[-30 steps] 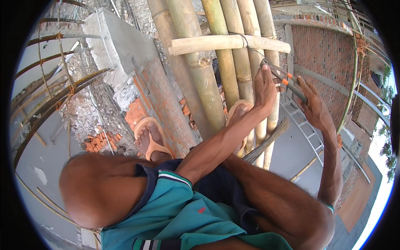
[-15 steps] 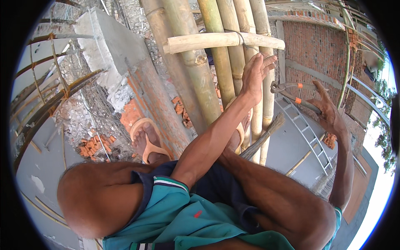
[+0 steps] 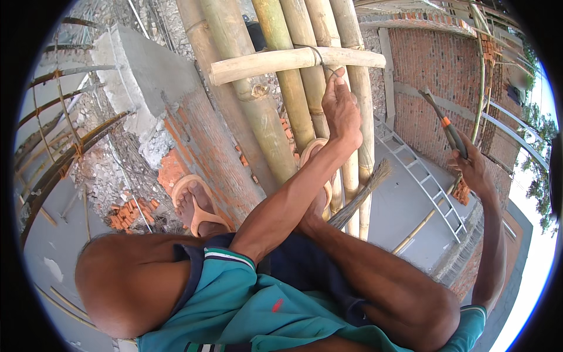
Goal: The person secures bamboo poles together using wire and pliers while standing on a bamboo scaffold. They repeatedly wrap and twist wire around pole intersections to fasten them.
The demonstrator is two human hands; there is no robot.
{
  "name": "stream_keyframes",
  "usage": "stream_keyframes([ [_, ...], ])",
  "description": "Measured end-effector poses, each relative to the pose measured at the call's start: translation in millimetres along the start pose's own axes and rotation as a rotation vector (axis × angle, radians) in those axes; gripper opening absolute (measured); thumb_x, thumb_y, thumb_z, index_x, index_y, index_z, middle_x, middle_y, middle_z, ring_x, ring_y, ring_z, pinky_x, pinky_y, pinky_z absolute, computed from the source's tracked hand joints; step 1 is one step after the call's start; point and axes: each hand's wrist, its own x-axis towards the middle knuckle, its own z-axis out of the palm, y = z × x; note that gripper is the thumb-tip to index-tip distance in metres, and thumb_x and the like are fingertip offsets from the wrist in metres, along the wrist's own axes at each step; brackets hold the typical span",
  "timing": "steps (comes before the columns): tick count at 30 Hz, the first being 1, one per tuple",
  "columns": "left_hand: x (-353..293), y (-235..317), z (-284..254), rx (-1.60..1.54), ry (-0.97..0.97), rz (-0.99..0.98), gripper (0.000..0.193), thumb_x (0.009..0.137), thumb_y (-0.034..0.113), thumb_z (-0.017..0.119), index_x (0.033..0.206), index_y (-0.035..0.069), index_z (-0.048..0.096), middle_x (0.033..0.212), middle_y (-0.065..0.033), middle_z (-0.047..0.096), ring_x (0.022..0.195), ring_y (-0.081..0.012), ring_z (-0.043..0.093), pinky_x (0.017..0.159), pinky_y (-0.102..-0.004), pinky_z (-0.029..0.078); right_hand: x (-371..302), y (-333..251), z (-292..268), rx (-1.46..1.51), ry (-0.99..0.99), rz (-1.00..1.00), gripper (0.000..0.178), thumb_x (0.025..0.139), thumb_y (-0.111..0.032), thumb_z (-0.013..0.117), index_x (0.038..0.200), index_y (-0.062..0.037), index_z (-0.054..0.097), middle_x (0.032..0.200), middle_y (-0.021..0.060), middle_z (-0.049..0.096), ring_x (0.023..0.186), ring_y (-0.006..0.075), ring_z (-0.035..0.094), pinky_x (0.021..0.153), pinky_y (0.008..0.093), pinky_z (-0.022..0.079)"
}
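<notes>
Brick walls (image 3: 437, 70), grey floor far below and a heap of rubble (image 3: 99, 158) surround the work, with a pale ladder (image 3: 422, 176) leaning to the right of several upright-looking bamboo poles (image 3: 267, 135) set side by side. Across these poles lies a shorter, paler bamboo crosspiece (image 3: 264, 66), slightly tilted, its right end the higher. Dark wire (image 3: 318, 56) loops around the crosspiece, right of its middle, where it passes over the poles.

Just below that loop is the left hand (image 3: 343, 117). Its thumb and forefinger are drawn together, tips meeting near the loose end of the wire, and they appear to pinch it; the other fingers curl in toward the palm. How firm the pinch is, I cannot tell.

Well apart on the right, the right hand (image 3: 476, 170) is raised, fingers bent around the lower part of a dark-handled hand tool (image 3: 454, 139) with an orange band. The tool slants up and left, clear of the poles and wire; whether its working end is open cannot be made out.

Below the hands, a bundle of thin wires (image 3: 363, 193) lies against the poles, near one sandalled foot. Another sandalled foot (image 3: 199, 205) rests by a brick-and-concrete ledge (image 3: 214, 146).
</notes>
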Motion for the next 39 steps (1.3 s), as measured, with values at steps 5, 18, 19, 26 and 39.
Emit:
stream_keyframes([
  [5, 1.0, 9.3, 2.1, 0.158, 0.041, 0.011, 0.04, 0.113, 0.031, 0.042, 0.141, 0.005, 0.053, 0.07, 0.0074, 0.033, 0.051, -0.0029, 0.025, 0.041, -0.0219, 0.024, 58.8, -108.2, 73.9, 0.157, -0.236, -0.143, 0.05, 0.106, -0.021, 0.054, 0.155, -0.0124, 0.044, 0.113, 0.0159, 0.068, 0.095, 0.0249, 0.07, 0.09, 0.0409, 0.055],
  [18, -1.5, 16.4, -4.5, 0.245, 0.047, 0.035, 0.029, 0.111, 0.033, 0.041, 0.104, 0.008, 0.054, 0.071, 0.0051, 0.037, 0.056, -0.0049, 0.031, 0.048, -0.023, 0.029, 60.0, -156.6, 77.1, -0.104, -0.264, -0.239, 0.033, 0.105, -0.022, 0.051, 0.132, -0.0052, 0.058, 0.098, 0.0179, 0.067, 0.093, 0.0282, 0.067, 0.088, 0.0465, 0.051],
  [19, -2.0, 18.7, -5.2, 0.251, 0.051, 0.019, 0.029, 0.111, 0.033, 0.041, 0.104, 0.008, 0.054, 0.071, 0.0047, 0.038, 0.057, -0.0054, 0.032, 0.05, -0.0235, 0.03, 61.2, -157.2, 75.9, -0.149, -0.235, -0.262, 0.033, 0.105, -0.023, 0.052, 0.132, -0.0046, 0.059, 0.099, 0.0178, 0.067, 0.092, 0.0283, 0.067, 0.088, 0.0467, 0.051],
  [26, -5.9, 10.2, 6.3, -0.011, 0.073, -0.015, 0.03, 0.108, 0.036, 0.049, 0.105, 0.006, 0.055, 0.089, -0.0043, 0.048, 0.093, -0.0184, 0.057, 0.083, -0.0391, 0.059, 79.3, -150.2, 67.1, -0.203, -0.236, -0.348, 0.035, 0.106, -0.029, 0.055, 0.127, -0.0015, 0.061, 0.096, 0.0133, 0.07, 0.09, 0.0265, 0.071, 0.082, 0.0454, 0.058],
  [39, 38.3, -11.9, 9.3, -0.541, -0.273, -0.211, 0.023, 0.101, 0.031, 0.063, 0.089, 0.012, 0.057, 0.065, 0.0028, 0.05, 0.063, -0.0167, 0.055, 0.074, -0.0417, 0.057, 27.1, -149.7, 113.8, -0.716, 0.22, -0.504, 0.093, 0.084, -0.046, 0.075, 0.146, 0.0124, 0.039, 0.112, 0.0228, 0.059, 0.109, 0.0365, 0.061, 0.094, 0.054, 0.048],
])
